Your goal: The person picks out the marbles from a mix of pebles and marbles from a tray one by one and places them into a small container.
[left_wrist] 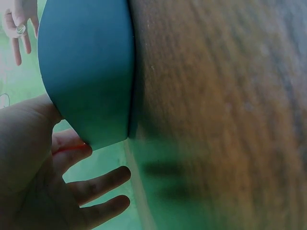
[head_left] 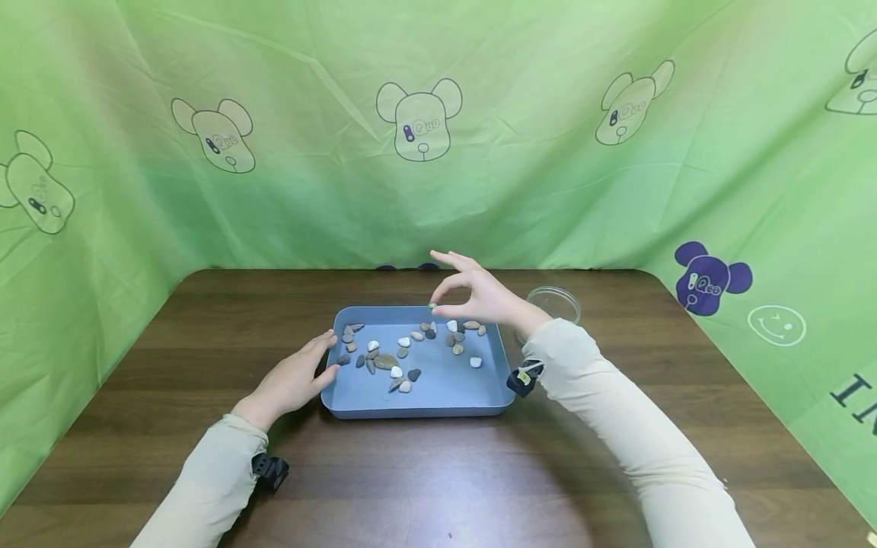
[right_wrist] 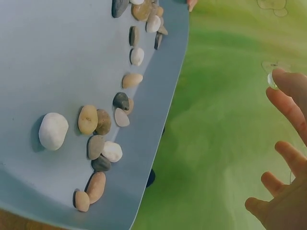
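Observation:
My right hand [head_left: 479,297] is above the back rim of a blue tray [head_left: 445,388]. Its thumb and index finger pinch a small clear, greenish glass bead [right_wrist: 272,80], while the other fingers are spread away. At the tray's left side, my left hand [head_left: 291,384] holds the rim. Its thumb crosses over the edge and its fingers lie along the outside, two of them reaching free in the left wrist view. Inside the tray lie scattered pebbles: a white pebble [right_wrist: 53,131], a larger brown pebble [head_left: 387,361], and several grey and tan ones.
A round clear glass container [head_left: 553,303] stands right of the tray, partly behind the right forearm. The tray rests on a dark wooden table [head_left: 411,472]. A green printed cloth [head_left: 521,205] hangs behind and at both sides.

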Demonstrator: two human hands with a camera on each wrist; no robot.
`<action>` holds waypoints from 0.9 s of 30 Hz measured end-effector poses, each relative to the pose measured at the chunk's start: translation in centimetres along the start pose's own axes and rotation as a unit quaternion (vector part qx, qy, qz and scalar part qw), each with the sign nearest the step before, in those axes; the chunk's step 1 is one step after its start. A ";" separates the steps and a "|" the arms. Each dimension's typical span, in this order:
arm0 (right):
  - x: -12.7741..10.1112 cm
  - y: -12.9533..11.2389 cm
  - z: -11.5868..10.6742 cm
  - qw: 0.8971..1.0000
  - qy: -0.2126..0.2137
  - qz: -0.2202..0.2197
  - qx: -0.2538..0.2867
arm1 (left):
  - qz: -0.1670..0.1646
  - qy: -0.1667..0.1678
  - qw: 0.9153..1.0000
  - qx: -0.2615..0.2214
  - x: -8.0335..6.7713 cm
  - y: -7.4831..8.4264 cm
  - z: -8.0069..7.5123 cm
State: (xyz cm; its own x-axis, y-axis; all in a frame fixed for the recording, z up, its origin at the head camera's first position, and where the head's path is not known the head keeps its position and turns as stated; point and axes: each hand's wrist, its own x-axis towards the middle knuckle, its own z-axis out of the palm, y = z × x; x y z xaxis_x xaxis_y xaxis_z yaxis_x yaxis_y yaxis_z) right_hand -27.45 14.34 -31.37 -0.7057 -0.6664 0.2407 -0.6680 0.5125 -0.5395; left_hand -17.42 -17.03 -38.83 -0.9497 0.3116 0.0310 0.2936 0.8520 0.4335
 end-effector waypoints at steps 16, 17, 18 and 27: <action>-1.8 0.8 -1.3 1.000 0.017 0.020 -0.008 | -0.002 -0.002 1.000 0.001 0.1 0.1 -0.1; -1.9 0.8 -1.4 1.000 0.018 0.020 -0.009 | -0.002 -0.001 1.000 0.001 0.1 0.1 0.0; -2.0 0.9 -1.5 1.000 0.019 0.022 -0.008 | -0.003 -0.001 1.000 0.001 0.1 0.1 0.0; -2.9 1.4 -2.1 0.999 0.033 0.032 0.002 | -0.002 0.001 1.000 0.000 0.0 0.1 0.0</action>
State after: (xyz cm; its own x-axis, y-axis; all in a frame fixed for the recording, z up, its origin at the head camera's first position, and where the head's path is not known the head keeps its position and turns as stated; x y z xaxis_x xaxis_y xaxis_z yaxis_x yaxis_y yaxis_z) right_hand -26.84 18.16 -31.11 -0.7617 -0.5943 0.2581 -0.6196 0.5515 -0.5585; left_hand -17.43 -16.95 -38.76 -0.9513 0.3068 0.0307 0.2892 0.8532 0.4340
